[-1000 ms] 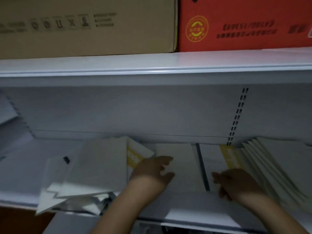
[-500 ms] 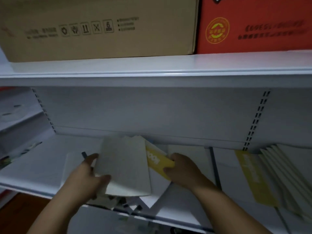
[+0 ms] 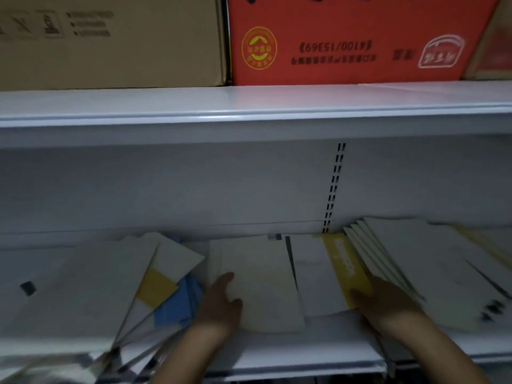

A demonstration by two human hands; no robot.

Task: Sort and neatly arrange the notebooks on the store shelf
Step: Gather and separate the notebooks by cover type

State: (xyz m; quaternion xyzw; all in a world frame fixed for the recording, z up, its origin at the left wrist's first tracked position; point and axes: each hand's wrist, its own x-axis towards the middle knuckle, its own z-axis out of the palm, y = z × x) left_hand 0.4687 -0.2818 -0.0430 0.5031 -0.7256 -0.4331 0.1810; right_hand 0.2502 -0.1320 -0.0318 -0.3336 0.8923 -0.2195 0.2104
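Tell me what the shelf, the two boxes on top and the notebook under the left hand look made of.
The shelf: likely painted metal, smooth white with a soft sheen and a slotted back upright. The brown box: plain matte cardboard, printed handling marks. The red box: cardboard too, printed red. The notebook under the left hand: paper with a matte cream card cover, probably.

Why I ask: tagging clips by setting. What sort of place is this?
Likely a shop, perhaps its stationery aisle: white shelving with a slotted upright, notebooks fanned on it, and a brown carton and red carton stored above.
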